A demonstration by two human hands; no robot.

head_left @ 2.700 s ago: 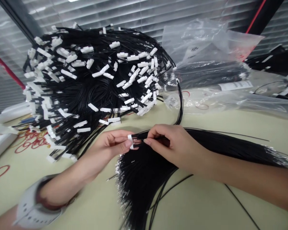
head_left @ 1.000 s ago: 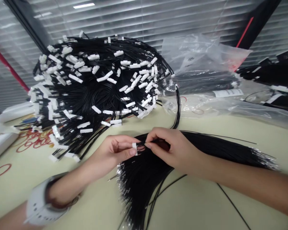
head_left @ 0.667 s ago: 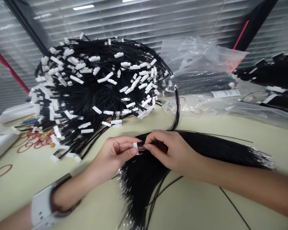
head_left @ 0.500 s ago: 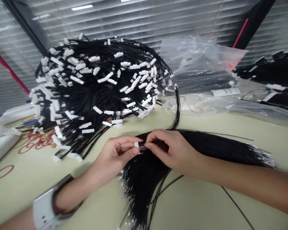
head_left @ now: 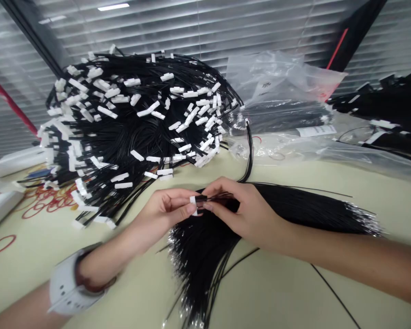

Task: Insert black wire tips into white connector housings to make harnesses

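Observation:
Between the thumb and fingers of my left hand (head_left: 173, 208) is a small white connector (head_left: 192, 205). Thin black wires run from its right side toward my right hand (head_left: 231, 201), which pinches one or more of them close to the connector. How many wires it grips is hidden by the fingers. Below and behind both hands lies a thick bundle of loose black wires (head_left: 205, 256) with shiny metal tips at its ends. A strip of black wires (head_left: 250, 151) with a white end rises behind my right hand.
A large heap of black cables (head_left: 133, 128) with white connectors fills the back left. Clear plastic bags (head_left: 277, 91) lie at the back right, near more black cables (head_left: 397, 105). Red rubber bands (head_left: 51, 201) and a white box (head_left: 2, 205) are at the left.
The connector in my left hand shows more clearly, with the black wires beside it now more exposed. Both hands have shifted very slightly; the whole view has moved a little too.

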